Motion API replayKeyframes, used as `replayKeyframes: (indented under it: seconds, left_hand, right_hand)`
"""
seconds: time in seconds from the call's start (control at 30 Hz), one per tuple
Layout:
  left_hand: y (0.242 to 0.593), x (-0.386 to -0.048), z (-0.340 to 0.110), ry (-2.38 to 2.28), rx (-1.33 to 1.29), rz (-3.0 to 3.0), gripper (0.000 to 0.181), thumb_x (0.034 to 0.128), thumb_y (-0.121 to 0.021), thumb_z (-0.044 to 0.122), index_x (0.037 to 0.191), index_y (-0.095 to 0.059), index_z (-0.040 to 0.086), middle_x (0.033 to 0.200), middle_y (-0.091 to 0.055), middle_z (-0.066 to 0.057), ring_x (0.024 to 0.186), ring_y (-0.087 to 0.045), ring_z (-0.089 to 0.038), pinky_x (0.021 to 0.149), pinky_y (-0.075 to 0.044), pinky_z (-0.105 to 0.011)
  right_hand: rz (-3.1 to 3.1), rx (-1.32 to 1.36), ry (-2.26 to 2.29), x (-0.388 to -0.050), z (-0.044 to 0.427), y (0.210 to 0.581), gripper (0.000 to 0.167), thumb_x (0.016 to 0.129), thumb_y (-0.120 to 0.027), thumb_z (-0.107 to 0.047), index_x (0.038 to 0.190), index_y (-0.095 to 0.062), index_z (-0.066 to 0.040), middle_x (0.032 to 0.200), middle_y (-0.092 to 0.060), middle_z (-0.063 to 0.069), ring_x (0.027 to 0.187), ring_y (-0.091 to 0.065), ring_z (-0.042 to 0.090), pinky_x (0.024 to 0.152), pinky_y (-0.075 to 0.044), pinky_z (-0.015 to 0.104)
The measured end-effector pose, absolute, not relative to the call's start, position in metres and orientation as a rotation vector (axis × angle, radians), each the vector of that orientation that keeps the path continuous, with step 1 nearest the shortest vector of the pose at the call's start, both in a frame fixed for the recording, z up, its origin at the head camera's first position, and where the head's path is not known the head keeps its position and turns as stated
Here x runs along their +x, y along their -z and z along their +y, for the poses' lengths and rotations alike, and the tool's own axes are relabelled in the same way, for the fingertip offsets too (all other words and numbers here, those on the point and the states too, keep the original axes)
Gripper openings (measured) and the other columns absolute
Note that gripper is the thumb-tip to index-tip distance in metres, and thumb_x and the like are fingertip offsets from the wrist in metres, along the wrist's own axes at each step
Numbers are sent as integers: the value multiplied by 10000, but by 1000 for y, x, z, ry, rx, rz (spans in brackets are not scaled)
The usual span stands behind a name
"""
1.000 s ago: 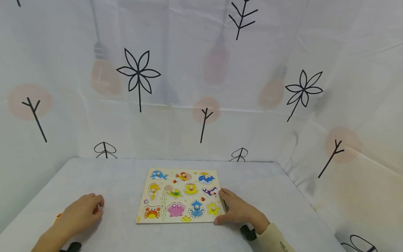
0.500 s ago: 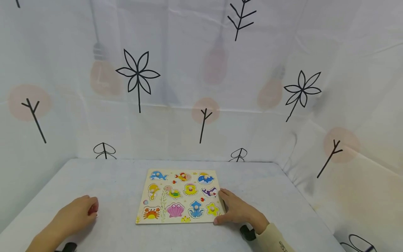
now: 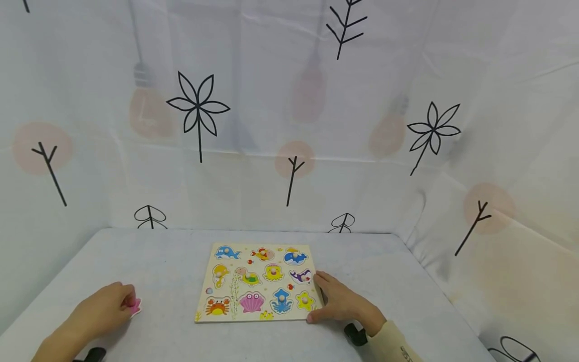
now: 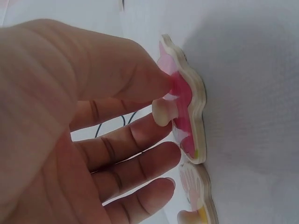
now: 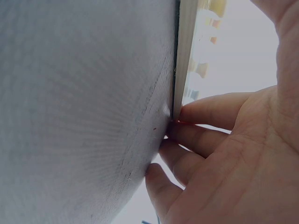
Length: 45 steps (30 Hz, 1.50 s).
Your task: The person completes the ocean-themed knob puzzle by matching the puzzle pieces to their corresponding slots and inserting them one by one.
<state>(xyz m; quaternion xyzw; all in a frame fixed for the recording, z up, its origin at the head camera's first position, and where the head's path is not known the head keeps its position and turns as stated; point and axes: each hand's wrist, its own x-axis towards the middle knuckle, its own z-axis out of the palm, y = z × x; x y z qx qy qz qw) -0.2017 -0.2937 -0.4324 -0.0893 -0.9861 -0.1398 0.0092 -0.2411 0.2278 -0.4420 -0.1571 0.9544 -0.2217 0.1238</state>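
Observation:
A pale wooden peg puzzle board (image 3: 246, 318) with sea animals lies mid-table in the head view. To its left, my left hand (image 3: 105, 307) is over a pink knobbed puzzle piece (image 3: 135, 307). In the left wrist view, the thumb and index finger close in by the wooden knob (image 4: 162, 112) of this pink piece; the index fingertip is hidden. The other fingers are bent beside it. My right hand (image 3: 341, 299) rests against the board's right edge, its thumb near the front corner. Its fingertips (image 5: 189, 113) touch the edge and the tabletop in the right wrist view.
A second knobbed puzzle piece (image 4: 194, 186) lies right beside the pink one. The table (image 3: 226, 344) has a white cover. A white cloth with printed plants (image 3: 253, 191) hangs behind and along the sides.
My left hand has shifted slightly left and toward me, and the pink piece now shows at its fingertips. An orange striped thing near the wrist is now covered. My right hand stays put.

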Motion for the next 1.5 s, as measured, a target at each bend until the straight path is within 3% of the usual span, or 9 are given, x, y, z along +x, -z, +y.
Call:
replayKeyframes:
  seconds: [0.7,1.5]
  left_hand:
    - [427,-200,-294,513,-239,-3149,128,734,-621,30,759,-542,127,688,-432,-7,648,-419,-159,551,-344,-305]
    - [426,-199,-288,568,-252,-3107,187,756,-661,65,741,-498,156,675,-432,14,644,-419,-151,549,-321,-298]
  right_hand:
    - [2781,-445,657,-238,227,438,1113,621,-792,-603,1470,-329,-52,1533,-258,143,1391,-252,363,1070,-245,570]
    - [2778,-463,663,-240,229,441,1117,626,-787,-608,1473,-320,-48,1533,-254,146,1393,-248,363,1069,-246,571]
